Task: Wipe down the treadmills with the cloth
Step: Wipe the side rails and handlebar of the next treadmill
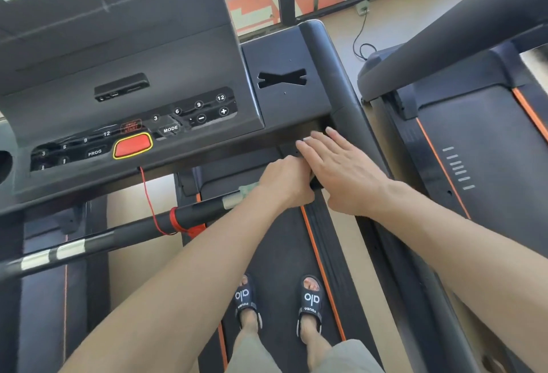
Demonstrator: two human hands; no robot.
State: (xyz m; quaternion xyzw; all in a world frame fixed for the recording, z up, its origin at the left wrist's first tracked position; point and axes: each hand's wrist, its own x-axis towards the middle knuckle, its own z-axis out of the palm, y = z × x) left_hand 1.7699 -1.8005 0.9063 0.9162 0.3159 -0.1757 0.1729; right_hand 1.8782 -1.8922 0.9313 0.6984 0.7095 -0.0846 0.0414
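I stand on a black treadmill, its console (pixel 142 99) in front of me and its belt (pixel 275 254) under my feet. My left hand (pixel 286 180) is curled round the right end of the front handlebar (pixel 189 214). A bit of pale green cloth (pixel 247 188) shows at its left side, on the bar. My right hand (pixel 338 165) lies with straight fingers just right of it, fingertips on the dark underside of the console near the right side arm (pixel 335 76). Whether the left hand holds the cloth itself is hidden.
A red safety cord (pixel 148 194) hangs from the console and is tied round the handlebar. A second treadmill (pixel 480 141) stands close on the right, its handrail (pixel 462 25) angled overhead. A cable (pixel 360 31) lies on the tan floor between them.
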